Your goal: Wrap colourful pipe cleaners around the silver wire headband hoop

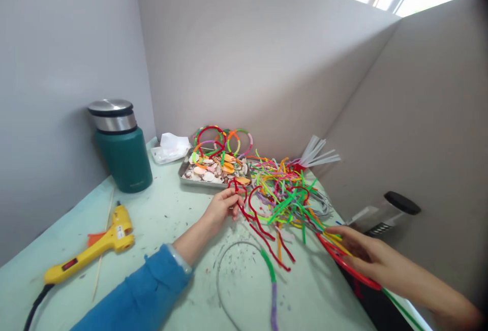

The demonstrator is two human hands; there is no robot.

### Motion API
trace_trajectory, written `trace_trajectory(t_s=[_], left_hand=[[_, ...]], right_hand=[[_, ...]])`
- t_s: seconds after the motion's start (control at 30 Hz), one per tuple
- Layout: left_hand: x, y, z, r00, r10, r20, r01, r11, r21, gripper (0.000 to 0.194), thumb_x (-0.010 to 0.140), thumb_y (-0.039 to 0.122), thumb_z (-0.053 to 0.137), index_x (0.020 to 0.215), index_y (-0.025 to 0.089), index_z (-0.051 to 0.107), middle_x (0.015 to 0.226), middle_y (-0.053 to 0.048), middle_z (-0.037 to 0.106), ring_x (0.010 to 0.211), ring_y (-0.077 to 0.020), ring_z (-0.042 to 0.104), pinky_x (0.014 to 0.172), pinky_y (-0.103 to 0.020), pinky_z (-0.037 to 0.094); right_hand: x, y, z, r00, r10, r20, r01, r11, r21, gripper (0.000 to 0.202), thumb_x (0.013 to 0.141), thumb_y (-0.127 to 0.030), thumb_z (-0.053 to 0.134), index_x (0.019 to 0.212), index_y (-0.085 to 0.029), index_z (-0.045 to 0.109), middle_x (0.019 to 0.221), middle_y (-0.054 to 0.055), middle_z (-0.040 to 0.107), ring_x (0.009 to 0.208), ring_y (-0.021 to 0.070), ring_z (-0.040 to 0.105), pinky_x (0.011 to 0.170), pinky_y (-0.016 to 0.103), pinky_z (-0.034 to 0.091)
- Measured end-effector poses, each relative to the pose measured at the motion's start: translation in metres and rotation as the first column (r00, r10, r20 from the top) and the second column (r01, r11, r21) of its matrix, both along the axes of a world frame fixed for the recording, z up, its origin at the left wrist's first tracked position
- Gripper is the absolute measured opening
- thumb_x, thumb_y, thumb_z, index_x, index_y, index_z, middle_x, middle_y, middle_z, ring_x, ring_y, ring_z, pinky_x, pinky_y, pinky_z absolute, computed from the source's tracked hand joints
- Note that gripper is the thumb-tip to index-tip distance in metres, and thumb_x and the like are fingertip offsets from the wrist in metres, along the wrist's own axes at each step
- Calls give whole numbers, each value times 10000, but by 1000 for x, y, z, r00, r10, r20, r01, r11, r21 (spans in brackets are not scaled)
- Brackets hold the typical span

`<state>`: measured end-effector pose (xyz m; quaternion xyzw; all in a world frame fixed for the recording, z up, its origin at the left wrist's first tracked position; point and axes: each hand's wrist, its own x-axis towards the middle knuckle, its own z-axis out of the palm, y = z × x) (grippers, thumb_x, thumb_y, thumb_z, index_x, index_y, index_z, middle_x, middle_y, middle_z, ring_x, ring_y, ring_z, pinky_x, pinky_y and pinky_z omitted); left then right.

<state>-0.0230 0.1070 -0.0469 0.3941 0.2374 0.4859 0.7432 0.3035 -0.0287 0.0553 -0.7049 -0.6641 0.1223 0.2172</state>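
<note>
My left hand (pixel 224 205), in a blue sleeve, pinches a dark red pipe cleaner (pixel 249 214) with thumb and fingers, just in front of the shell tray. Its bent red lengths trail right over the table. At the table's right edge my right hand (pixel 354 249) curls around a long red and yellow thing (pixel 353 268) with a looped outline; its kind is unclear. A tangled heap of coloured pipe cleaners (pixel 285 193) lies between the hands. Nearer me lies a grey wire hoop (pixel 218 280), wrapped in green and purple along its right side.
A metal tray (pixel 202 183) of shells stands at the back, with coloured wrapped hoops (pixel 240 140) over it. White sticks (pixel 320 153) stand behind the heap. On the left are a yellow glue gun (pixel 95 249), a thin wooden stick (pixel 98 275), a green flask (pixel 124 153) and tissues (pixel 173 145).
</note>
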Motion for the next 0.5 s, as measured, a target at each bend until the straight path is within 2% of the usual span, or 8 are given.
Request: trace_trajectory(t_s=[0.1,0.17,0.23,0.3,0.37,0.43,0.5], left_hand=[[0,1,-1,1000,20,-17,-20,1000,-9,330,723,328,679,965,112,622,686,2,591,424,-52,403,408,-209,373],[0,1,-1,999,34,-19,-34,999,-29,330,728,353,675,941,104,629,645,11,575,401,-44,370,391,-201,346],[-1,1,0,999,37,-17,-37,998,-50,316,727,365,673,898,102,635,590,27,543,378,-35,334,375,-192,307],[-2,1,1,999,35,-18,-36,997,-64,292,722,364,672,860,109,635,539,46,502,361,-29,298,365,-186,277],[-3,2,2,999,36,-27,-38,997,-72,268,720,360,666,831,118,632,505,61,466,351,-26,266,358,-185,262],[-3,2,2,998,42,-37,-45,996,-83,251,721,356,657,812,124,626,486,68,444,346,-26,253,354,-184,257],[-3,3,1,998,46,-36,-49,995,-90,251,724,355,650,814,123,624,488,62,463,343,-27,261,354,-184,261]], right_hand=[[-10,8,-3,942,3,-336,-60,986,-159,555,635,-414,727,1149,-221,643,645,28,601,532,157,526,474,255,410],[-23,20,-11,856,-6,-517,-76,988,-137,586,662,-398,730,1203,-219,592,637,10,585,489,136,501,432,239,388],[-40,36,-23,783,22,-621,-108,989,-101,540,680,-382,726,1170,-193,597,504,-44,485,392,115,418,375,231,344],[-57,53,-35,788,55,-614,-139,986,-90,494,732,-375,681,1183,-194,590,411,-87,379,327,105,341,347,228,316],[-73,70,-46,859,113,-500,-153,987,-39,453,682,-341,718,1108,-211,636,486,-52,480,404,127,444,413,242,395],[-86,84,-58,914,214,-343,-200,977,75,371,697,-343,691,1046,-222,663,728,23,641,644,194,593,607,300,498],[-95,92,-69,938,298,-179,-280,953,119,349,768,-333,602,1096,-222,646,998,79,674,903,250,619,801,359,496]])
